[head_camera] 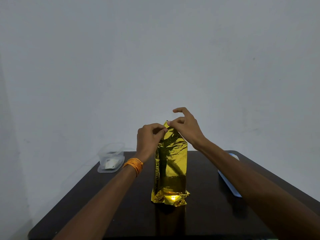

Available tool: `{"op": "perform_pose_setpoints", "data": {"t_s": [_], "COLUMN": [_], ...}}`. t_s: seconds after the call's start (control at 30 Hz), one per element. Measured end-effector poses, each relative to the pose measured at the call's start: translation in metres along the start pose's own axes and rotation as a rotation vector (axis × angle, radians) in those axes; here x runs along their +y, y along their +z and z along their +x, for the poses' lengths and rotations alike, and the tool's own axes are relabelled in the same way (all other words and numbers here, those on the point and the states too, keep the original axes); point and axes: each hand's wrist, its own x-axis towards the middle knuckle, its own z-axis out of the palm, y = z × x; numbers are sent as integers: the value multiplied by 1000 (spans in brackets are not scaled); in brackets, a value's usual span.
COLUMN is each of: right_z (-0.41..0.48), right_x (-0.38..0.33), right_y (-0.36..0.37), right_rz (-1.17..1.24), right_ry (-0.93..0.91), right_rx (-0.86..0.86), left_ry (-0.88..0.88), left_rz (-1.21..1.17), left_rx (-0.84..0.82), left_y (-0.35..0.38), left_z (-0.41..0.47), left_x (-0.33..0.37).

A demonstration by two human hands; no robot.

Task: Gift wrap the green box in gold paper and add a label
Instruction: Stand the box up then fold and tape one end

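Observation:
A tall box wrapped in shiny gold paper (pixel 171 170) stands upright at the middle of the dark table (pixel 121 213). The green box itself is hidden under the paper. Crumpled folds of gold paper spread out at its base. My left hand (pixel 149 139) pinches the loose paper at the top from the left. My right hand (pixel 187 127) pinches the same top flap from the right, with its index finger raised.
A clear plastic container (pixel 111 158) holding a small white item stands at the table's back left corner. A light blue tray (pixel 228 177) lies along the right edge. A plain grey wall rises behind the table.

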Motion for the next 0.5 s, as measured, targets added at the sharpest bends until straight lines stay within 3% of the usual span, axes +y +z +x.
{"op": "perform_pose_setpoints", "data": {"t_s": [0.17, 0.3, 0.5], "right_z": [3, 3, 12], "right_x": [-3, -3, 2], "right_y": [-9, -10, -7], "right_rz": [135, 95, 26], "right_ry": [5, -34, -42], "right_rx": [-151, -206, -143], "left_ry": [-62, -74, -114], "left_rz": [-75, -109, -72], "left_rx": [-52, -81, -103], "left_y": [-3, -4, -7], "left_z": [1, 1, 3], "left_x": [-2, -2, -2]}}
